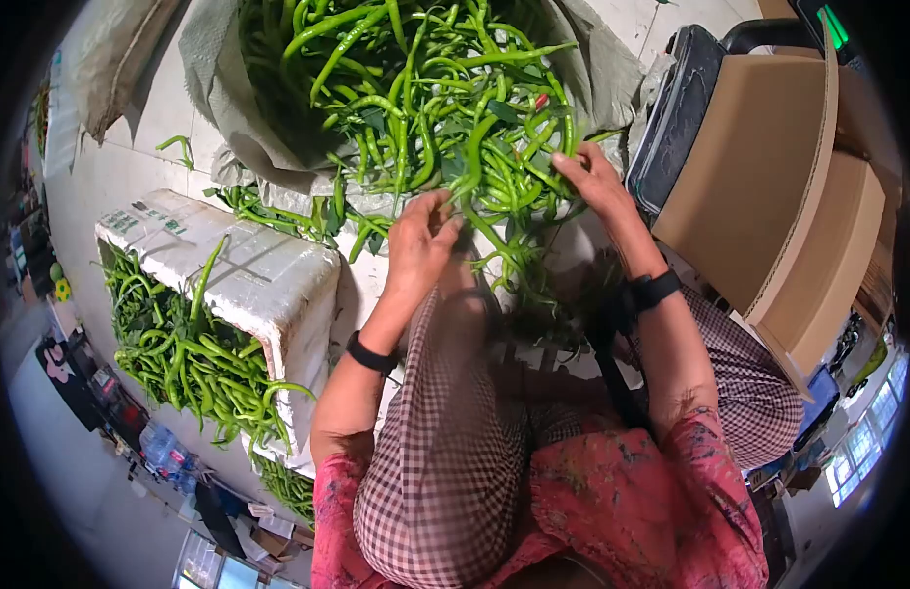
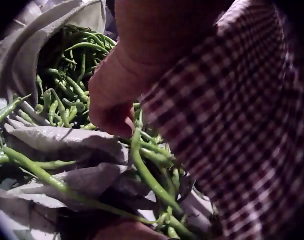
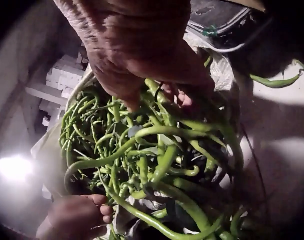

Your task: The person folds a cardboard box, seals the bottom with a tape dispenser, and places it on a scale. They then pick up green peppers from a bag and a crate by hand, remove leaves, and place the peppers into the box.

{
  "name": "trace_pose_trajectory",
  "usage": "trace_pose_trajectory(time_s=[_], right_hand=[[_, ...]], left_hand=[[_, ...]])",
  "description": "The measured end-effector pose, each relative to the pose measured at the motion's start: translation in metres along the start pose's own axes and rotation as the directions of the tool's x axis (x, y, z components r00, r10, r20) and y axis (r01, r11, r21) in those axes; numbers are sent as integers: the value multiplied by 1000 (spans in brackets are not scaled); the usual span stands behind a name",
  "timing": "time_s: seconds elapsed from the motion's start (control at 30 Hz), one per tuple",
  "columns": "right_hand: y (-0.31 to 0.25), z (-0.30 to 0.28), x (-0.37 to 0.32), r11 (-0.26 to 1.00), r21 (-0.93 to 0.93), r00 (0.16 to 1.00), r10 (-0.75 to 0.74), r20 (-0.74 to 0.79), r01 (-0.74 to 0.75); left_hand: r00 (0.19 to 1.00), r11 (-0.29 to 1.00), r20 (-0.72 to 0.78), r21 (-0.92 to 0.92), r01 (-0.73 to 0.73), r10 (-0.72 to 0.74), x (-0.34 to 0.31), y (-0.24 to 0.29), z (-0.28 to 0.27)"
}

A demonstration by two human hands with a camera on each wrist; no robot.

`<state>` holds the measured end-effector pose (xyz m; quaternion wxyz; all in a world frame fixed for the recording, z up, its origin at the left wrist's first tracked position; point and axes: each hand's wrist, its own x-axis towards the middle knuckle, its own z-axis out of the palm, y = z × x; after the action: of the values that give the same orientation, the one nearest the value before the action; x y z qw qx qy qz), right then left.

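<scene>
Long green chili peppers [image 1: 415,108] spill from the mouth of a big woven sack [image 1: 224,74]. At the sack's front edge, my left hand [image 1: 420,240] has curled fingers; in the left wrist view it pinches the stem end of a chili pepper [image 2: 144,170] that hangs down. My right hand [image 1: 597,182] reaches into the right side of the heap. In the right wrist view its fingers bend over a chili pepper [image 3: 154,90], with the thumb on the other side; the palm partly hides it. Green leaves and one red pepper [image 1: 541,101] show among the heap.
A white foam box [image 1: 248,265] on its side at the left holds more green chili peppers [image 1: 194,368]. Cardboard boxes [image 1: 740,167] and a black case [image 1: 676,108] stand close on the right. Loose peppers [image 1: 514,255] lie in front of the sack, between the legs.
</scene>
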<state>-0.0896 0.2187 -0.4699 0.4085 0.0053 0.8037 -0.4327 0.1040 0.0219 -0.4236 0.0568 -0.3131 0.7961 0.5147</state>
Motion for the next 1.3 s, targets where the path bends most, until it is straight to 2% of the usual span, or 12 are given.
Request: trace_pose_trajectory(time_s=[0.07, 0.17, 0.2, 0.4, 0.53, 0.63, 0.77, 1.03, 1.1, 1.17, 1.23, 1.3], right_hand=[[5, 6, 8, 983, -104, 988, -148, 52, 153], [-6, 14, 10, 981, 58, 969, -190, 157, 183], [-10, 20, 13, 920, 392, 943, -130, 306, 0], [-86, 0, -15, 943, 326, 860, -224, 459, 71], [-44, 5, 6, 981, 189, 899, -110, 424, 30], [-10, 10, 8, 969, 246, 903, -122, 412, 19], [-6, 17, 8, 976, 178, 815, -204, 542, 126], [-13, 44, -10, 841, -287, 849, -322, 418, 460], [-20, 51, -15, 895, -340, 891, -123, 436, 290], [-17, 66, -16, 965, 65, 743, -236, 626, 253], [-24, 59, -23, 979, 88, 752, -196, 630, 182], [-53, 46, -30, 983, -12, 855, -153, 496, 183]], left_hand=[[944, 904, -117, 346, -251, 307, 9, -1, 16], [899, 815, -121, 486, -315, 420, 27, 5, 36], [940, 874, -76, 399, -276, 332, 36, -6, 40], [1000, 901, -15, -433, -4, -2, 35, 49, -22], [990, 933, 74, -332, 142, -124, 41, 10, -13], [960, 485, 120, -843, 233, -254, 26, -16, 11], [927, 322, 43, -931, 173, -374, 8, -30, 25], [825, 144, 353, -880, 453, -442, -13, -15, 39], [823, 149, 349, -879, 453, -449, -11, 5, 41], [857, 234, 270, -887, 399, -440, -2, 24, 34], [955, 24, 237, -969, 245, -180, -1, 6, 35], [929, 104, 203, -964, 246, -309, 0, 21, 36]])
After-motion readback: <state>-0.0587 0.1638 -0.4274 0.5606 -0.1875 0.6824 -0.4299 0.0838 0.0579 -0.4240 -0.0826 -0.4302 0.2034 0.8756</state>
